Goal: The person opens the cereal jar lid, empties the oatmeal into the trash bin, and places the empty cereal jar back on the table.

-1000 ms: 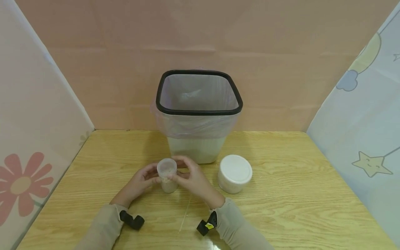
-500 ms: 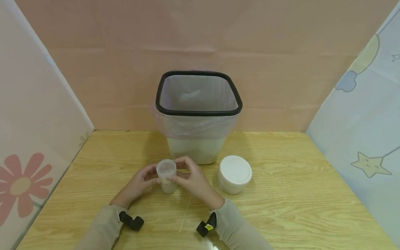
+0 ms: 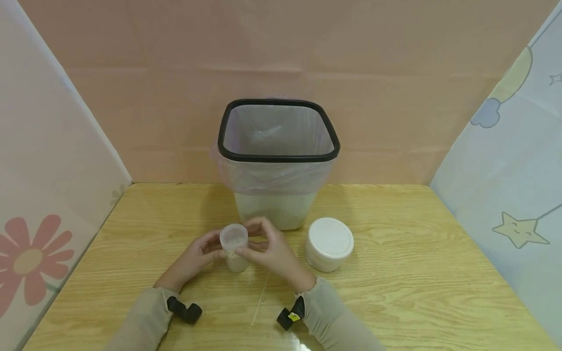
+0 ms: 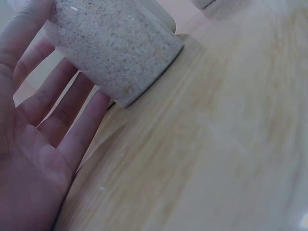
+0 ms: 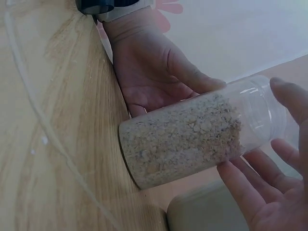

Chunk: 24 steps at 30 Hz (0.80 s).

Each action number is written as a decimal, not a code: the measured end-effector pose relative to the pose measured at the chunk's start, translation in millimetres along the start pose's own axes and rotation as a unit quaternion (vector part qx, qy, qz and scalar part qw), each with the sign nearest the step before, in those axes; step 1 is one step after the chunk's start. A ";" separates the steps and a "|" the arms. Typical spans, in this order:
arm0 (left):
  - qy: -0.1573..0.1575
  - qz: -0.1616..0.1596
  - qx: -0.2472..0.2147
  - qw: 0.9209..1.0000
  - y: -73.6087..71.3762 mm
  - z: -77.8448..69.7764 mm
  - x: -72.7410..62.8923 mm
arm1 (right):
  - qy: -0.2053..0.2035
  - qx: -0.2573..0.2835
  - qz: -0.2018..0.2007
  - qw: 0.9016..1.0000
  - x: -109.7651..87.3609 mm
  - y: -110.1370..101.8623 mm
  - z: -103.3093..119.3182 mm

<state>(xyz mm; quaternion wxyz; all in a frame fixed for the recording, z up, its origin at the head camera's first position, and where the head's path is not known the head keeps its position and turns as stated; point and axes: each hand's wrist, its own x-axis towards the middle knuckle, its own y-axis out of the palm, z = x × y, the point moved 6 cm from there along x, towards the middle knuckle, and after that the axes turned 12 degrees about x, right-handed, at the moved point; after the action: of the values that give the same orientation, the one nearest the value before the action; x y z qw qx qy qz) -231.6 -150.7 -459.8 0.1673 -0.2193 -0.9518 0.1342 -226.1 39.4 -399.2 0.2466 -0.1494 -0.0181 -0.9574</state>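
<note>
Clear cylindrical plastic jar [image 5: 250, 114] see-through, flaky contents [image 5: 180, 139] pale beige speckled grey-brown; round lidded tub [image 3: 330, 239] plain white, tapered plastic bin [image 3: 276, 210] off-white with squared black rim [image 3: 281, 158] and translucent lilac plastic liner [image 3: 276, 178]. Flat wood-look tabletop [image 3: 404, 282] has streaky yellow-tan grain, long sleeves [image 3: 142, 317] plain beige, strapped wrist cameras [image 3: 192, 313] black, one with yellow patch [image 3: 293, 317]. Backdrop sheet [image 3: 281, 48] plain salmon-pink, left sheet [image 3: 44, 131] whitish with red-petalled, yellow-centred flower [image 3: 30, 261], right sheet [image 3: 518, 170] pale blue-white with grey-outlined yellow star [image 3: 521, 230] and dusty-blue cloud [image 3: 486, 113].

Left hand [image 5: 147, 70] and right hand [image 5: 274, 197] are holding clear jar [image 5: 197, 134] of flakes [image 5: 166, 149]; thin strand [image 5: 45, 122] is lying on table [image 5: 72, 86].
</note>
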 end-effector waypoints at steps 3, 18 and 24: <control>-0.002 0.000 0.000 1.000 0.6 1.4 -0.4 | 0.004 0.000 -0.010 1.000 -0.8 0.0 0.1; -0.018 -0.003 0.014 1.000 0.0 3.3 0.0 | -0.035 -0.019 0.025 0.999 -0.4 -0.4 4.7; -0.008 0.001 0.005 1.000 0.0 1.5 0.7 | -0.034 -0.020 0.015 0.999 0.0 -0.8 1.3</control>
<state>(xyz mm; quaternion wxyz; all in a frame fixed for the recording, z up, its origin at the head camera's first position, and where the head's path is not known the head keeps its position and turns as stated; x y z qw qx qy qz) -232.8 -150.6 -461.0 0.1611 -0.2184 -0.9521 0.1408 -226.1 40.3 -397.9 0.2568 -0.1871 -0.0051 -0.9482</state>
